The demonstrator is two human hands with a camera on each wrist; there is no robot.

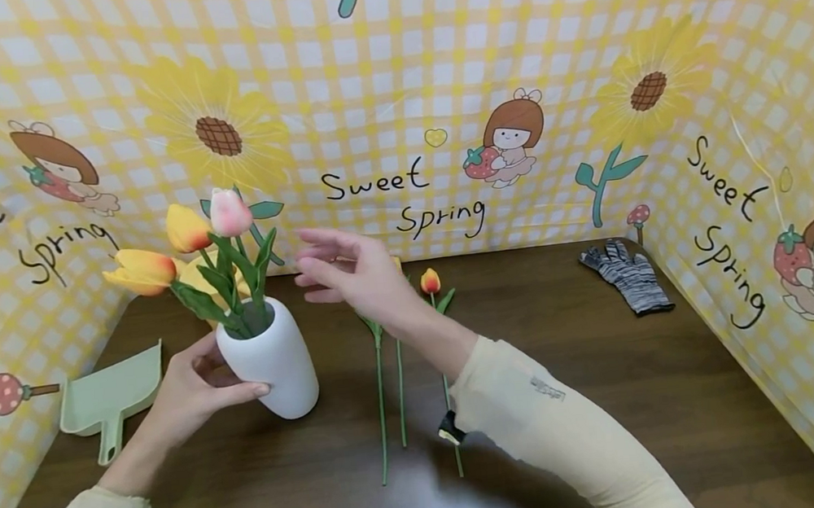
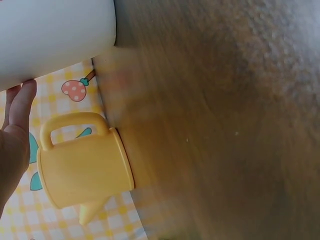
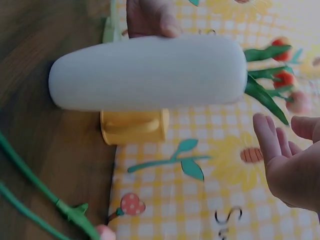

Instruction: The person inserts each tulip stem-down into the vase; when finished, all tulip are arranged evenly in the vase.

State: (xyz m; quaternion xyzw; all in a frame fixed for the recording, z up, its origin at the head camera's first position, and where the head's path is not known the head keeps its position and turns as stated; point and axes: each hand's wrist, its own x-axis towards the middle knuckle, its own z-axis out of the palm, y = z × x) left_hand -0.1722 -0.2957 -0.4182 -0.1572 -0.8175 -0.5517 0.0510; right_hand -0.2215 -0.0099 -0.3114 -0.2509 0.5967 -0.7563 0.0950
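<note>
My left hand [image 1: 195, 389] grips the white vase [image 1: 278, 364] from its left side, the thumb across its front. The vase leans slightly, and several tulips stand in it, among them a pink one [image 1: 230, 212] and an orange-yellow one [image 1: 140, 271]. To the right of the flowers my right hand [image 1: 350, 272] hovers with fingers loosely extended, holding nothing. In the right wrist view that hand [image 3: 295, 165] is beside the green leaves [image 3: 265, 97], apart from them. Beneath my right forearm, more tulips lie on the table, one with a red-yellow bloom [image 1: 430, 281].
A pale green dustpan [image 1: 114, 388] lies at the left of the brown table [image 1: 573, 369]. Behind the vase stands a yellow watering can [image 2: 85, 167]. A grey knitted glove [image 1: 630, 277] lies at the back right. Checked cloth [image 1: 361, 87] rises around the table.
</note>
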